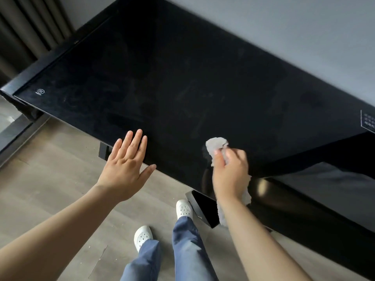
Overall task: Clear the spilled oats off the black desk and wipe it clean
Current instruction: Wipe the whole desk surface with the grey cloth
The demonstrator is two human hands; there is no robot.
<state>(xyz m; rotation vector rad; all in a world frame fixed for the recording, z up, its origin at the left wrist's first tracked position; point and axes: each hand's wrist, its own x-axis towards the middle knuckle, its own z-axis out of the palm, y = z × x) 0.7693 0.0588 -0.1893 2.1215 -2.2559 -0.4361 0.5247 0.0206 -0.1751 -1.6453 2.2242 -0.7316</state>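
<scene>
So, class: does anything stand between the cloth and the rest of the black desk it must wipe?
Nothing visible does: the right hand holds the cloth on the desk; the left hand is aside.

Soft, even daylight it was; the glossy bench [182,78] showed smears, the right hand [230,175] blurred, edges bowed.
</scene>
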